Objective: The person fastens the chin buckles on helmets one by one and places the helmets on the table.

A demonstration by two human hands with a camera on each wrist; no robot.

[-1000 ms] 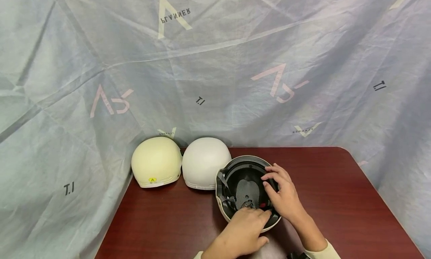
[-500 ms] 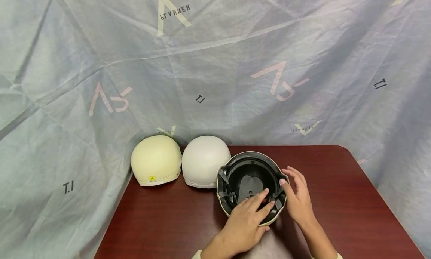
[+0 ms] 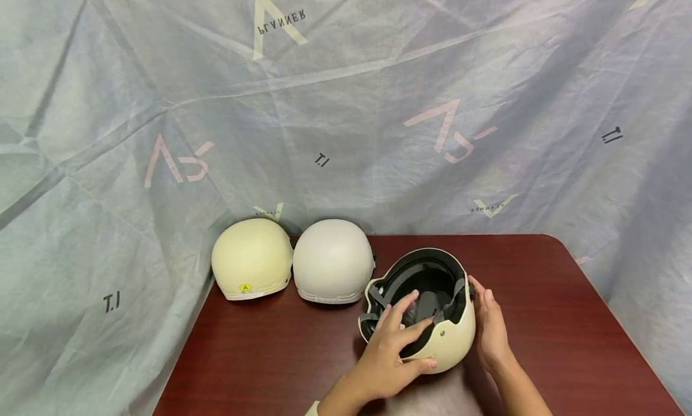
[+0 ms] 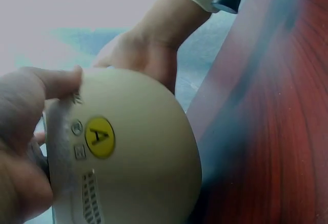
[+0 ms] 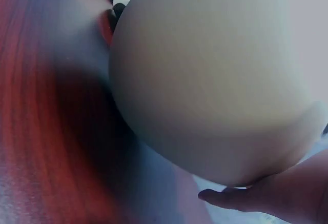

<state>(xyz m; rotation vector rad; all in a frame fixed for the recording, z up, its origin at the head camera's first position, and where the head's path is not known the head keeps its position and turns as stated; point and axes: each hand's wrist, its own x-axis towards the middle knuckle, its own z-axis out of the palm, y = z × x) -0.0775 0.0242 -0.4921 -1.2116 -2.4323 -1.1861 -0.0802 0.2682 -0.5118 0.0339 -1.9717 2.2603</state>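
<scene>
A cream helmet (image 3: 451,347) lies tilted on the table with its black padded inside facing up and leftward. Grey chin straps hang within the opening. My left hand (image 3: 386,356) grips the near rim, its thumb on the outer shell and its other fingers spread over the inside. In the left wrist view, a yellow "A" sticker (image 4: 100,137) shows on the shell beside that hand. Against the helmet's right side rests my right hand (image 3: 491,329), fingers extended along the outside. The right wrist view shows the smooth shell (image 5: 215,80) filling most of the picture, partly blurred.
A pale yellow helmet (image 3: 251,257) and a white helmet (image 3: 332,260) stand side by side, dome up, at the back left of the red-brown table (image 3: 540,320). A grey printed cloth (image 3: 346,104) hangs behind the table and along its sides.
The held helmet has turned and tipped, so its outer shell now shows at the near right. It sits farther right, off the white helmet. My right hand has slid down its right outside.
</scene>
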